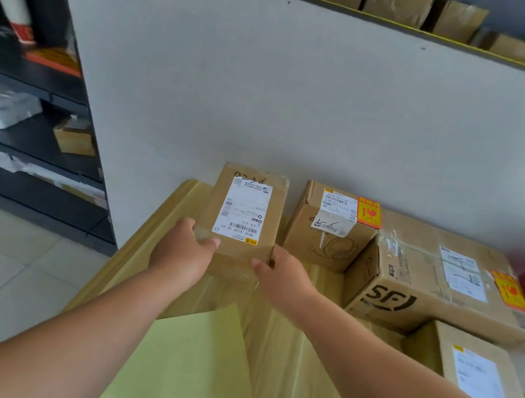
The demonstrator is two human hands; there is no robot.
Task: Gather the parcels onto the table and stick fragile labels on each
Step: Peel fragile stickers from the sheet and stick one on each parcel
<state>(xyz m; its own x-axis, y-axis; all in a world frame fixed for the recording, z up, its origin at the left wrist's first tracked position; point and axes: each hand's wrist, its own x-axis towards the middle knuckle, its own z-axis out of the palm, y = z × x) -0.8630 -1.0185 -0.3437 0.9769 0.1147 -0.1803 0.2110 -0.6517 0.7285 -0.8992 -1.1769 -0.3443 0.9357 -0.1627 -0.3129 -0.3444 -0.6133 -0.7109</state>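
- A white partition wall stands along the far edge of the table, with a row of cardboard boxes on top of it.
- The wooden table fills the lower middle of my view.
- Dark shelving stands off the table's left edge, holding packages and a paper cup.
- The SF carton, the biggest parcel, sits toward the far right of the table against the wall.
- A pale green sheet lies flat near the table's front edge, between my forearms.
- A brown carton with a headphone drawing on its side sits at the far edge, touching the SF carton's left end.
- Another parcel lies at the front right, just in front of the SF carton.
- The small parcel is at the far left corner, its white shipping label facing up; I cannot tell whether its base touches the table.
- My left hand grips its near left corner, thumb on top.
- My right hand grips its near right corner, thumb on the near edge.
- One orange fragile label is stuck on the SF carton, another fragile sticker on the brown carton.
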